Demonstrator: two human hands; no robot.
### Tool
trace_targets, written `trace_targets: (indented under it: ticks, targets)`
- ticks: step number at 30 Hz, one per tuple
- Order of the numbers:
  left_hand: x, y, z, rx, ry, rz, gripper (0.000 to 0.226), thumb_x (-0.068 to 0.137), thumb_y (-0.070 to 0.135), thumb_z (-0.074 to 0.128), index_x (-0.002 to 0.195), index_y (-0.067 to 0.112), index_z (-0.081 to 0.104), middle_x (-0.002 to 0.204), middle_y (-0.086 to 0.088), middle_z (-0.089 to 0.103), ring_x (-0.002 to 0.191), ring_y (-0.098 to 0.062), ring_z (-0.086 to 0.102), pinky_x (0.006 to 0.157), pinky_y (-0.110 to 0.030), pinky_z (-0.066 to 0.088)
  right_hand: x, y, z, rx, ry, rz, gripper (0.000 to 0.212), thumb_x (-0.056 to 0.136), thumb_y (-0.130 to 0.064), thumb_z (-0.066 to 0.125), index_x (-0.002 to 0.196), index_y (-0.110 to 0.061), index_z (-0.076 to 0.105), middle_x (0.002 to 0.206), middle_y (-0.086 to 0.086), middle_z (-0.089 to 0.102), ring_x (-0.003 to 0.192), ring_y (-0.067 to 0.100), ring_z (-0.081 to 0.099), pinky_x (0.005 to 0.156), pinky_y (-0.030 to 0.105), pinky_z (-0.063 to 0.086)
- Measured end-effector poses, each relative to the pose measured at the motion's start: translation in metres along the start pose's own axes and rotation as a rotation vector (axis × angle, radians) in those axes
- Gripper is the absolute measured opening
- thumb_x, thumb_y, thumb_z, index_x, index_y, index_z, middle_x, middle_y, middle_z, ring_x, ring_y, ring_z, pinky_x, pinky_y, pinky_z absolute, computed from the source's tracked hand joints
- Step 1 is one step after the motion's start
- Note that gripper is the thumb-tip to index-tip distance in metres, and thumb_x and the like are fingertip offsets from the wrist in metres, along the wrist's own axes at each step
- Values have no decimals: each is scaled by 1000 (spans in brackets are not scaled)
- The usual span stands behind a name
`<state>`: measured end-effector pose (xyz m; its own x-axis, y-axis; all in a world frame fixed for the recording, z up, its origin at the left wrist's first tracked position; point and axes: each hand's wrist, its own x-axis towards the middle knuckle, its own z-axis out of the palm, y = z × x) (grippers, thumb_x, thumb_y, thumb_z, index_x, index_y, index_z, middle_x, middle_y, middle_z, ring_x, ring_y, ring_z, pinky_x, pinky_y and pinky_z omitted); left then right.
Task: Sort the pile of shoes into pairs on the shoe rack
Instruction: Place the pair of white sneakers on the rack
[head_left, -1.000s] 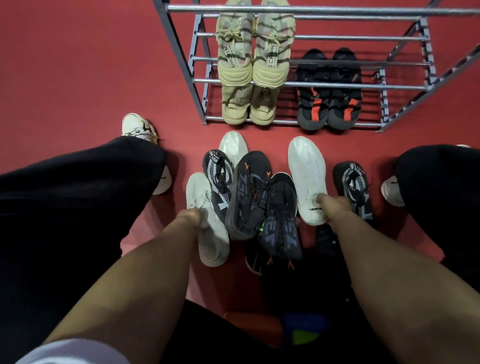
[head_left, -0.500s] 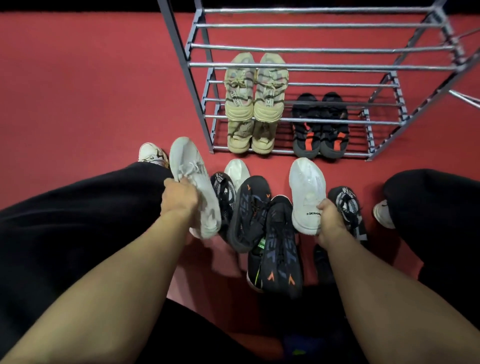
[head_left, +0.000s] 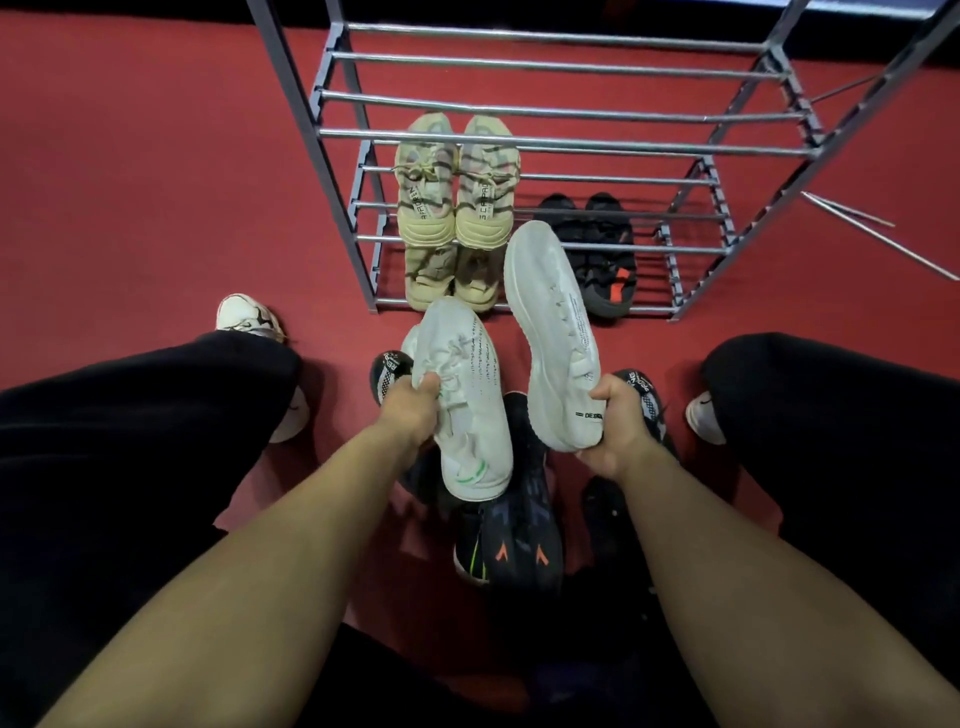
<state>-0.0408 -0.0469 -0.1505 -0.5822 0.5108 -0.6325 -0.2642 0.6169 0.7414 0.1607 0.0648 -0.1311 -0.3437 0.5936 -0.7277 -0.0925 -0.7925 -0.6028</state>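
Red carpet (head_left: 130, 171) covers the floor, with the shoe rack (head_left: 545, 140) at 12 o'clock. Each hand holds one white shoe above the pile (head_left: 519, 545). The left hand (head_left: 410, 410) squeezes the left shoe (head_left: 467, 395); the right hand (head_left: 618, 431) grips the right shoe (head_left: 550, 332) near its heel. They look light and bendy, so the heel seems a good spot.

Dark shoes (head_left: 519, 545) half under the lifted white shoe (head_left: 467, 405); shoe rack (head_left: 545, 140) top cut off.
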Motion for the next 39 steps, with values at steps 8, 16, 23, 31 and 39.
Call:
trace_targets:
  ticks: [8,16,23,31,39]
  targets:
    - [-7,0,21,-38,-366,-117,30,98,31,51,112,6,60,100,-9,67,81,-21,65,59,-28,58,3,-3,4,0,-35,36,54,59,-18,49,111,-13,65,107,10,62,102,32,59,102,46,44]
    - [43,4,-3,93,88,124,16,94,20,51,89,13,64,82,-4,67,62,-18,55,56,-20,49,17,3,12,-127,2,30,59,63,-22,52,117,-4,69,113,14,70,106,34,66,103,48,47]
    - [101,6,-36,369,227,85,21,90,18,52,104,20,67,108,-5,71,101,-27,66,97,-36,51,39,27,25,-263,80,76,45,71,-21,56,110,-6,72,105,15,74,95,31,69,92,46,53]
    - [168,17,-13,554,128,60,39,90,26,55,128,16,52,125,-3,61,117,-26,57,102,-34,42,65,44,28,-513,237,51,26,64,-32,65,73,-9,73,73,6,66,70,23,60,67,37,45]
    - [202,25,7,1061,6,-253,60,58,35,70,114,12,64,120,-6,64,115,-32,59,108,-50,34,71,45,29,-615,270,14,28,59,-34,58,66,-11,72,77,11,73,77,29,65,70,38,50]
